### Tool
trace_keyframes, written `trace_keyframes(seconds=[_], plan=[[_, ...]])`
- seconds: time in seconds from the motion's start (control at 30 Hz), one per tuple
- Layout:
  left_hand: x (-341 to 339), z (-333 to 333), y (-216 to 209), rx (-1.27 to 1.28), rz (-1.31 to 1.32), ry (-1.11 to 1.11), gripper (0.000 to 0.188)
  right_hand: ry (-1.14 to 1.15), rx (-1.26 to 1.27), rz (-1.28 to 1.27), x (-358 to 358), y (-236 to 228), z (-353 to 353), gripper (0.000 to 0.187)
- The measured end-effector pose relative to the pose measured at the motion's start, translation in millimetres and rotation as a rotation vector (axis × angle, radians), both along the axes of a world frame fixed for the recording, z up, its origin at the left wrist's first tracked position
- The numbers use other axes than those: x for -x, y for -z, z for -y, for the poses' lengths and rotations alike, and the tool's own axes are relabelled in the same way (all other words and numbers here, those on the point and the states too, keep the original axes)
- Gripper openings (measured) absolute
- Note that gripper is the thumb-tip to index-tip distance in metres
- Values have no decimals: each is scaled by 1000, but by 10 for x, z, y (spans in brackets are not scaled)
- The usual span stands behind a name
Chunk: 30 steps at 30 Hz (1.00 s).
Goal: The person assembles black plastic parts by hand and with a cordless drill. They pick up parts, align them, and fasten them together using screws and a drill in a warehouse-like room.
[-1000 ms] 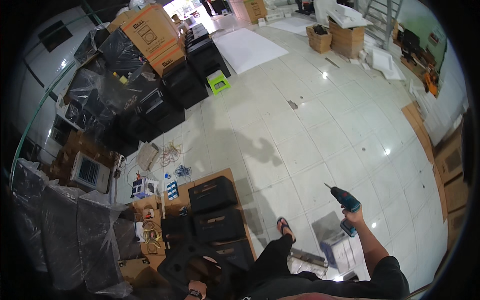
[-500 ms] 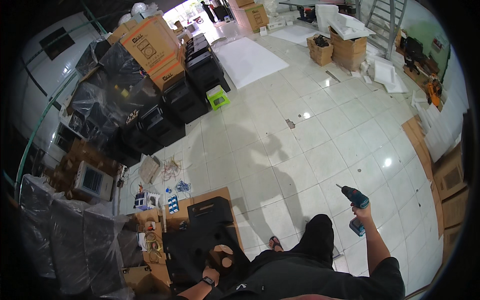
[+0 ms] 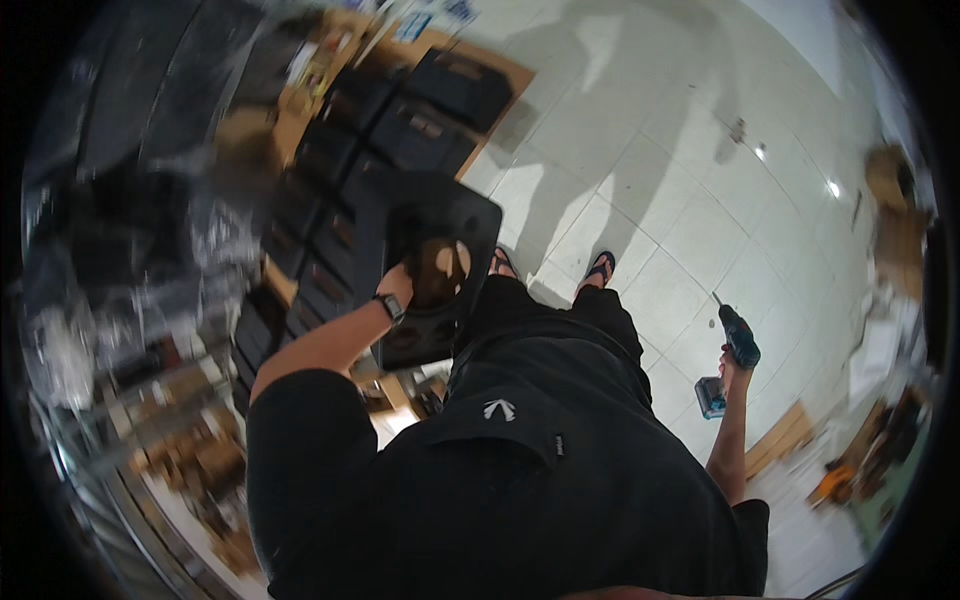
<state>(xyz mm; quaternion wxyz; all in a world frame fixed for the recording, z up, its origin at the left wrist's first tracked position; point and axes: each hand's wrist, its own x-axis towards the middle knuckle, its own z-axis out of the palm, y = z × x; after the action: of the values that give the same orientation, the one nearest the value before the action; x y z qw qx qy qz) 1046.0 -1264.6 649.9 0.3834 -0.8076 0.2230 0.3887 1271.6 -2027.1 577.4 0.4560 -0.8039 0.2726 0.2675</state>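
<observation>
My left hand [image 3: 398,284], with a watch at the wrist, reaches into the large round opening of a black speaker cabinet [image 3: 462,204]. Its fingers curl over the opening's rim, their tips hidden inside, where bare brown wood shows. The cabinet is tilted beside my left leg. Out to the right, my right hand [image 3: 738,372] is wrapped round the grip of a teal and black cordless drill [image 3: 741,338]. The drill's bit points up and away from me, and its battery hangs below the hand, over the tiled floor.
Several more black cabinets [image 3: 425,137] stand in rows beyond and left of the held one, partly on a cardboard sheet [image 3: 518,75]. Plastic-wrapped goods [image 3: 110,235] fill the left side. At the right lie a brown board [image 3: 780,440] and an orange tool [image 3: 832,486].
My view has swung down and round toward my body. The held cabinet now appears tilted up against my left leg, with other cabinets visible behind it. The drill stays in my right hand.
</observation>
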Motion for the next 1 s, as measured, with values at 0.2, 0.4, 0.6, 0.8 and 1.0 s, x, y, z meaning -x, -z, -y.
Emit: trace_keyframes(seconds=[0.2, 0.4, 0.6, 0.8, 1.0], plan=[[1217, 265, 658, 88, -316, -292, 23, -276, -14, 33, -300, -580, -381, 29], [2643, -5, 1422, 106, -166, -610, 24, -461, -13, -14, -318, -590, -1391, 32], [3005, -259, 1064, 254, -219, -848, 25, -629, -42, -56, -153, -631, -2298, 22], [4006, -304, 1667, 341, -262, -1082, 25, -763, -74, -107, 72, -699, -3158, 43], [3860, -802, 978, 531, -328, -1384, 90, -951, 150, -168, -96, -730, -3504, 40]])
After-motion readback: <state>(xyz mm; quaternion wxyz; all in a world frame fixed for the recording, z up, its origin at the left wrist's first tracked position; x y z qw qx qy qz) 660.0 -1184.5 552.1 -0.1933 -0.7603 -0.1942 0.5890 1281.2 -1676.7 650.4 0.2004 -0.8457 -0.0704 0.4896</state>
